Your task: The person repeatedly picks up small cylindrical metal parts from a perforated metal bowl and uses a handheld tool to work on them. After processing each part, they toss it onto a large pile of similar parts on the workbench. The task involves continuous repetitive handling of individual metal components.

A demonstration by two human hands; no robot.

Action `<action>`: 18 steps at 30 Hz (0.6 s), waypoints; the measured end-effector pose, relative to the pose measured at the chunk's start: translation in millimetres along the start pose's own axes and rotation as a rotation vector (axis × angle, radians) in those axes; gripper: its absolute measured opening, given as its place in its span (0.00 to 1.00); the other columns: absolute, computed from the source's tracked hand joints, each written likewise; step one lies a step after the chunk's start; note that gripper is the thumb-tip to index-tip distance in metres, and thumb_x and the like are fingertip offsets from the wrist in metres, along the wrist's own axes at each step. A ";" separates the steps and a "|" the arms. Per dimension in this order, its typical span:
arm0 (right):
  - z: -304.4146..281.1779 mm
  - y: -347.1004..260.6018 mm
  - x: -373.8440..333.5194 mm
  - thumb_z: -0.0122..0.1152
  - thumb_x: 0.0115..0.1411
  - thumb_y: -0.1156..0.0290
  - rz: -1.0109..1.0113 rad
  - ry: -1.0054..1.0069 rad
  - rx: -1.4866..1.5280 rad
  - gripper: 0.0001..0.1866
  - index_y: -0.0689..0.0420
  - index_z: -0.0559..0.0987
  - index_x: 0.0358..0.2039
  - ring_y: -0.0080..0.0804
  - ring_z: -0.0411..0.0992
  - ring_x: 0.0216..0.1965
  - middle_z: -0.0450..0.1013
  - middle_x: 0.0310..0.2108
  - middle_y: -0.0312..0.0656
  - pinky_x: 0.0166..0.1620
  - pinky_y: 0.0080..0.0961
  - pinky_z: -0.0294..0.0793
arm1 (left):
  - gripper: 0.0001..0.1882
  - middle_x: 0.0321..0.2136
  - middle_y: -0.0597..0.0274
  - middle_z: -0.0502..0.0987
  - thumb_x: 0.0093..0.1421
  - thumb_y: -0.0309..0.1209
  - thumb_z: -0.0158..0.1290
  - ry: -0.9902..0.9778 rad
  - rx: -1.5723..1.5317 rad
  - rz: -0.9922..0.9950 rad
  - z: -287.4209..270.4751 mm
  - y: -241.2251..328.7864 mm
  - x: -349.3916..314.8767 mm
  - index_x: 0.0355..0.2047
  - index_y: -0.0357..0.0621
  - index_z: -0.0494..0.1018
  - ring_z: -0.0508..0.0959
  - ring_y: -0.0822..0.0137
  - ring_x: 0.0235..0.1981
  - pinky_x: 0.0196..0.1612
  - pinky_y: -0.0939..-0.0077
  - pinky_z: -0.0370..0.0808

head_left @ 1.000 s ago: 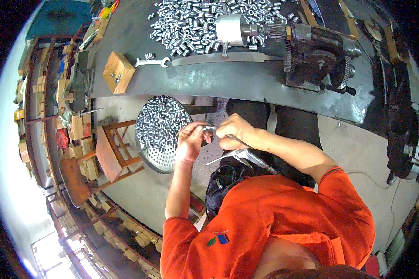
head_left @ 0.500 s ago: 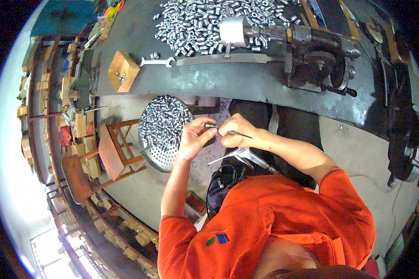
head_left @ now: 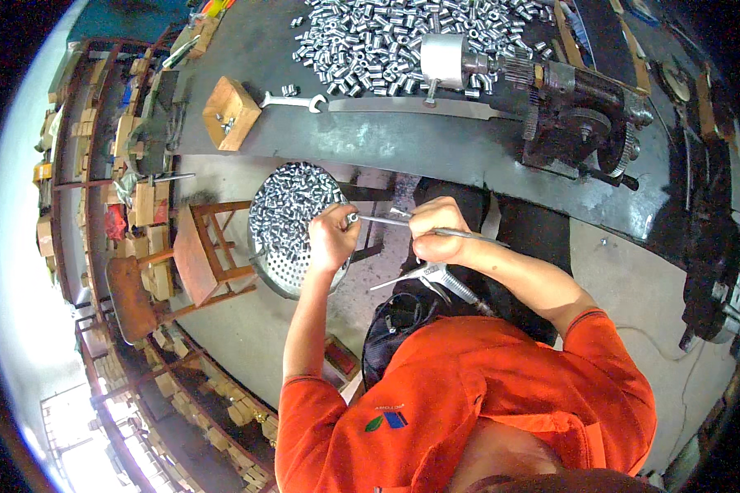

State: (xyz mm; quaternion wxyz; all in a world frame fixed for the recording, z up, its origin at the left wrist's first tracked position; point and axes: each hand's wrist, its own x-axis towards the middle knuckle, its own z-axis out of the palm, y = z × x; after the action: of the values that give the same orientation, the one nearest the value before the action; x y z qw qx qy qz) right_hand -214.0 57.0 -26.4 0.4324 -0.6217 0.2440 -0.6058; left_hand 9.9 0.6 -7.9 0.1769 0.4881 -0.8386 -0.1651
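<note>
1. Your left grip (head_left: 332, 238) is hovering just over the right edge of the perforated tray (head_left: 288, 271), its fingers closing around a small metal sleeve (head_left: 353, 218).
2. That metal sleeve is sitting at the thumb side of your left fist, over the tray's right edge, with a round end showing.
3. Your right grip (head_left: 437, 230) is staying well to the right of the tray, clamping down on a slender rod (head_left: 384, 219).
4. The slender rod is pointing leftward toward the tray, its tip lying right at the metal sleeve; you cannot tell from this view whether it is entering the bore.
5. A thin dark shaft (head_left: 478, 237) is sticking out from the other side of your right fist and running over your wrist; whether it is belonging to the same tool, you cannot tell.
6. An air blow gun (head_left: 436, 276) is resting to the right of the tray, nearer your body, its long nozzle aiming back toward the tray.
7. The tray itself is carrying a heap of metal sleeves (head_left: 292, 205) on its far part, while its near part is showing bare holes.
8. A wooden stool (head_left: 201, 255) is standing just left of the tray.
9. Beyond the tray, the dark surface (head_left: 345, 138) is holding a wooden box (head_left: 232, 115), an open-end wrench (head_left: 292, 101), a larger pile of sleeves (head_left: 362, 49) and, farther right, a geared machine (head_left: 584, 123).
</note>
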 end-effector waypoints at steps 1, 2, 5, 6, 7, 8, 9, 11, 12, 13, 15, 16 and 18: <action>-0.5 -0.7 -0.6 0.55 0.38 0.65 0.023 -0.004 0.016 0.18 0.58 0.57 0.07 0.33 0.54 0.10 0.51 0.09 0.40 0.17 0.31 0.49 | 0.10 0.16 0.60 0.68 0.40 0.22 0.58 -0.010 -0.002 0.002 0.9 1.0 1.2 0.26 0.40 0.75 0.69 0.65 0.14 0.19 0.73 0.65; -1.0 -2.0 0.1 0.55 0.38 0.65 0.042 -0.009 0.035 0.18 0.59 0.57 0.07 0.33 0.54 0.10 0.51 0.09 0.40 0.17 0.31 0.49 | 0.10 0.16 0.61 0.68 0.38 0.22 0.58 -0.008 -0.012 0.006 1.3 2.1 2.4 0.26 0.40 0.75 0.68 0.65 0.14 0.19 0.73 0.65; -5.6 -6.2 4.7 0.55 0.38 0.66 0.104 -0.075 0.033 0.17 0.59 0.58 0.08 0.34 0.55 0.10 0.53 0.09 0.40 0.16 0.31 0.50 | 0.10 0.17 0.61 0.70 0.38 0.23 0.57 -0.017 0.022 0.053 0.4 11.6 5.7 0.25 0.41 0.75 0.70 0.63 0.15 0.20 0.72 0.67; -7.4 -6.9 5.9 0.55 0.38 0.66 0.125 -0.104 0.020 0.17 0.59 0.58 0.08 0.34 0.56 0.10 0.53 0.09 0.41 0.16 0.31 0.51 | 0.10 0.19 0.60 0.72 0.38 0.23 0.58 -0.029 0.049 0.085 1.6 14.0 6.2 0.25 0.41 0.75 0.71 0.63 0.16 0.21 0.72 0.68; -6.0 -6.7 5.9 0.55 0.38 0.67 0.129 -0.113 0.003 0.16 0.59 0.59 0.08 0.35 0.57 0.11 0.54 0.09 0.41 0.16 0.32 0.53 | 0.10 0.20 0.60 0.73 0.37 0.24 0.58 -0.040 0.076 0.117 3.1 17.1 5.2 0.24 0.42 0.75 0.73 0.62 0.17 0.22 0.71 0.70; -4.1 -5.0 5.2 0.55 0.38 0.68 0.132 -0.120 -0.021 0.15 0.59 0.59 0.09 0.36 0.59 0.11 0.55 0.09 0.41 0.17 0.32 0.54 | 0.10 0.24 0.59 0.75 0.38 0.24 0.58 -0.056 0.065 0.095 6.0 23.4 4.8 0.24 0.42 0.75 0.76 0.60 0.21 0.25 0.70 0.72; -1.7 -3.2 4.4 0.55 0.38 0.69 0.135 -0.126 -0.046 0.14 0.59 0.60 0.09 0.36 0.60 0.11 0.56 0.09 0.42 0.17 0.33 0.55 | 0.09 0.24 0.59 0.76 0.38 0.24 0.58 -0.047 0.063 0.180 9.5 27.4 7.0 0.25 0.42 0.75 0.77 0.59 0.23 0.26 0.70 0.73; 3.5 7.8 0.5 0.57 0.38 0.70 -0.050 -0.110 -0.238 0.14 0.57 0.61 0.10 0.42 0.62 0.13 0.58 0.10 0.42 0.18 0.36 0.59 | 0.09 0.23 0.56 0.76 0.39 0.23 0.57 -0.016 -0.028 0.183 15.7 35.1 8.8 0.26 0.39 0.75 0.74 0.62 0.18 0.23 0.71 0.71; 0.1 7.7 1.0 0.57 0.38 0.70 -0.134 -0.108 -0.258 0.14 0.57 0.60 0.10 0.42 0.61 0.14 0.57 0.11 0.42 0.18 0.36 0.58 | 0.09 0.23 0.55 0.76 0.40 0.22 0.57 0.001 -0.074 0.184 17.1 37.8 9.6 0.26 0.38 0.75 0.72 0.63 0.15 0.21 0.71 0.70; -3.8 7.0 1.2 0.57 0.38 0.70 -0.217 -0.108 -0.278 0.15 0.56 0.59 0.10 0.42 0.61 0.14 0.57 0.11 0.41 0.18 0.37 0.58 | 0.10 0.20 0.55 0.76 0.41 0.23 0.57 -0.040 -0.080 0.143 11.7 36.0 11.4 0.28 0.39 0.76 0.72 0.65 0.15 0.21 0.72 0.69; -8.5 -3.4 4.4 0.58 0.38 0.67 -0.360 -0.055 -0.324 0.18 0.55 0.57 0.09 0.39 0.57 0.13 0.53 0.12 0.40 0.17 0.35 0.55 | 0.10 0.24 0.54 0.77 0.43 0.27 0.57 0.001 0.028 0.160 -1.9 26.7 26.1 0.29 0.40 0.75 0.78 0.58 0.24 0.27 0.70 0.74; -9.2 -9.4 5.1 0.58 0.38 0.67 -0.386 -0.022 -0.383 0.18 0.55 0.57 0.09 0.38 0.57 0.13 0.52 0.12 0.40 0.16 0.35 0.55 | 0.11 0.22 0.52 0.76 0.44 0.28 0.58 -0.058 0.111 0.047 -11.6 24.6 37.9 0.30 0.40 0.76 0.77 0.58 0.22 0.25 0.69 0.73; -9.6 -14.0 7.0 0.59 0.37 0.66 -0.425 0.037 -0.425 0.19 0.55 0.56 0.08 0.38 0.56 0.12 0.51 0.11 0.39 0.15 0.34 0.53 | 0.11 0.17 0.51 0.74 0.46 0.31 0.58 0.032 0.221 0.102 -24.3 14.2 64.6 0.30 0.40 0.76 0.75 0.60 0.18 0.23 0.70 0.71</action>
State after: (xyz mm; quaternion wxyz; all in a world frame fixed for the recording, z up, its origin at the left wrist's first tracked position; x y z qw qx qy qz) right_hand -225.3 56.0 -12.0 0.1515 -0.7243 0.2379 -0.6292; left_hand -19.5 -52.0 28.7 0.1438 0.4639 -0.8725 -0.0544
